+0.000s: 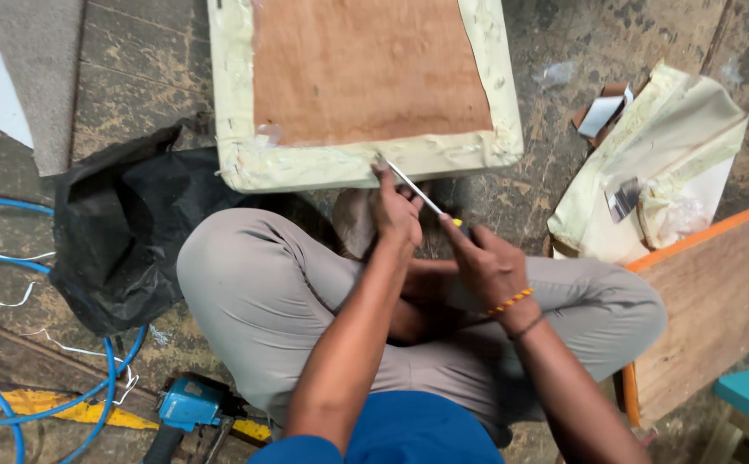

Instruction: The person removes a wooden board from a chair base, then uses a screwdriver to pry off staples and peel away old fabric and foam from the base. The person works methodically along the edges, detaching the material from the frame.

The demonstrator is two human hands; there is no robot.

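Looking down from the head cam, the seat panel with its cream fabric edge lies on the floor at 12 o'clock. The left hand sits curled with its fingertips pressed on the panel's near edge. The right hand, at about 3 o'clock from the left, is closed around a screwdriver whose tip points to 10 o'clock at that edge, and a blue staple gun lies off at 7 o'clock.
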